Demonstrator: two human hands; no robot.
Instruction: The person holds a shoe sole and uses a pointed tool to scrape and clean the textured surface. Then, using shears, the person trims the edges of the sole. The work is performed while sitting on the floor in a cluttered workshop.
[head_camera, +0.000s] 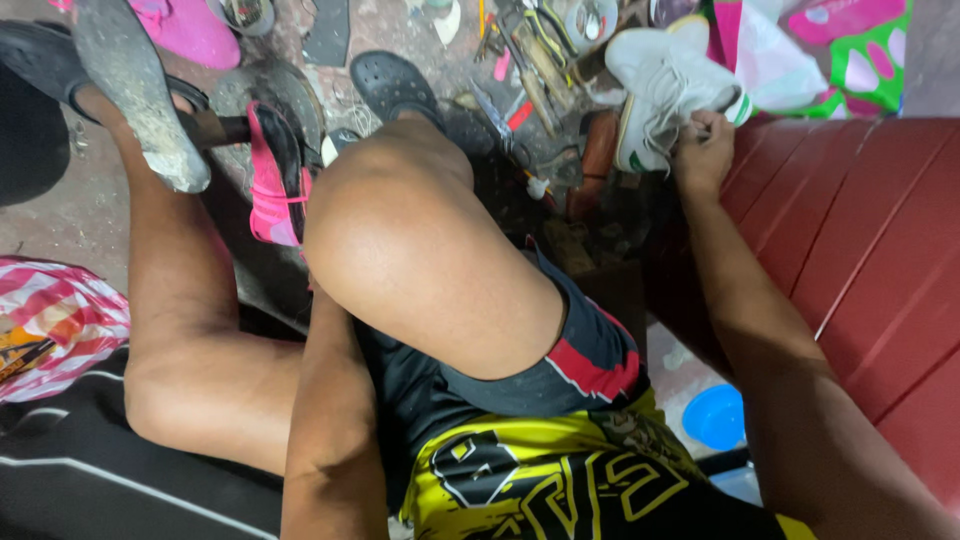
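On the cluttered workshop floor, sitting low beside a broad red bench (870, 250) and reaching along its near edge. Bending the right knee (420, 260) up high in the middle of the view, hiding much of the ground behind it.

Gripping the white sneaker (665, 80) with the right hand (705, 150), fingers closed on its heel end, holding it tilted with the toe pointing away, just beside the corner of the bench and at the edge of the tool pile. Carrying no tool in that hand; showing no thread, glue or patch on the sneaker from this angle, so judging the work on it as barely begun, at the stage of picking up or looking over.

Running the left forearm (330, 400) down under the raised knee, hiding the left hand completely; not being able to tell whether open or closed, or on what.

Leaving the worn grey sole (130, 90) propped up at the far left, well apart from the sneaker, and the pink shoe (275, 180) lying near it, close to the black clog (395, 85).

Keeping the heap of pliers and blades (530, 60) untouched, near the sneaker. Leaving the small blue bowl (715, 415) down by the bench, under the right arm.
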